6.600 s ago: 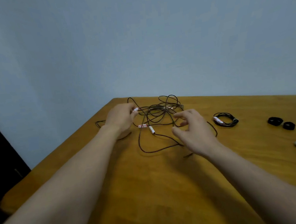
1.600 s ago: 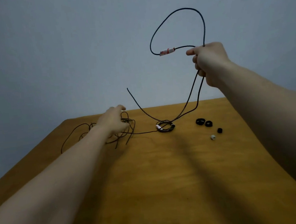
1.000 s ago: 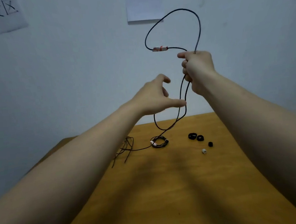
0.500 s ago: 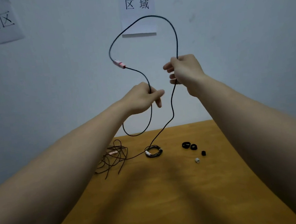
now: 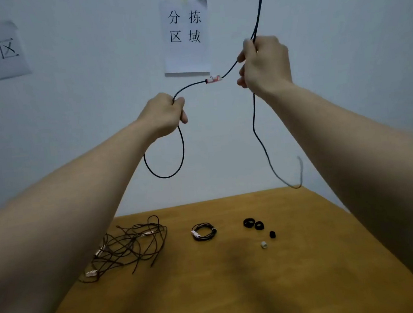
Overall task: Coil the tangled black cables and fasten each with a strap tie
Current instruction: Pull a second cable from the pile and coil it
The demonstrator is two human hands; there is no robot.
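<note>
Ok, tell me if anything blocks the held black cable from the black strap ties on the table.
Nothing visible does. The thin black cable, held by the left hand and right hand, hangs above the wooden table; the rolled black strap ties lie uncovered.

On the table (image 5: 238, 292): tangle (image 5: 128, 247) left, coil (image 5: 204, 231) centre, straps (image 5: 253, 223) right.
</note>
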